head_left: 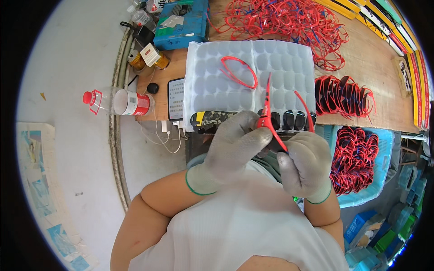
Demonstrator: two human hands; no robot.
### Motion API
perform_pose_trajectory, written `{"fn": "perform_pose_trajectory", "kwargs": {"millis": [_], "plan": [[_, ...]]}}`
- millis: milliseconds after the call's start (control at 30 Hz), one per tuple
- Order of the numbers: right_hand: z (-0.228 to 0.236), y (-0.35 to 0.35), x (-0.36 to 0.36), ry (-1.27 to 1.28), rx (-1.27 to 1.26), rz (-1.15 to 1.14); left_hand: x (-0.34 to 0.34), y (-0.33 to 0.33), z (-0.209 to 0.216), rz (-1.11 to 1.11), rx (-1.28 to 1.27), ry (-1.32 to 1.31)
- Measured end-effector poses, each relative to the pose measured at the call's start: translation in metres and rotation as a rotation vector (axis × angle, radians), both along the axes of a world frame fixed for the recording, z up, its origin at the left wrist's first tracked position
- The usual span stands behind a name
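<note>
Both my hands wear grey-coated gloves with green cuffs and meet in front of my body. A red glasses frame [266, 118] is held between them, one temple pointing up and away. My left hand [237, 142] pinches its middle. My right hand [305, 160] is closed on its right side; a dark piece, seemingly a lens, shows between the hands, partly hidden by fingers. Just beyond is a white dimpled tray [217, 86]. Another red frame [242, 74] lies on it, and several dark lenses [288, 120] sit in its near right pockets. A camouflage-patterned strip [217, 118] lies along its near left edge.
A tangled heap of red frames [280, 22] covers the far table. Glasses with dark lenses [343, 95] stand in a row at right, above a light-blue basket [384, 162] of more. Left are a phone [176, 100], blue case [181, 27], plastic bottle [101, 101] and white cables [165, 135].
</note>
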State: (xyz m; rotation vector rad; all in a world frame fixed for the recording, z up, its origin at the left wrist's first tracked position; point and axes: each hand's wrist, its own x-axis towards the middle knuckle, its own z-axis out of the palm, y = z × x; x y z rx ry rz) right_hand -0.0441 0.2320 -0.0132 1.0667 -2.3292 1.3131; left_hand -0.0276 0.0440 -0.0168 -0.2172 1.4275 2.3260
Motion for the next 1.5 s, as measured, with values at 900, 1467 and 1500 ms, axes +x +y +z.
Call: {"fn": "perform_pose_trajectory", "kwargs": {"millis": [900,1467,1500], "plan": [[-0.019,-0.008,0.001,-0.729,-0.341,-0.112,-0.017,-0.008,0.000,-0.157,-0.181,0.203],[-0.029,0.051,-0.014,-0.299,-0.291,-0.222,-0.054,0.048,0.007,-0.296,-0.601,0.468],[-0.039,0.063,-0.018,-0.272,-0.307,-0.230,-0.062,0.054,-0.002,-0.330,-0.640,0.469]]}}
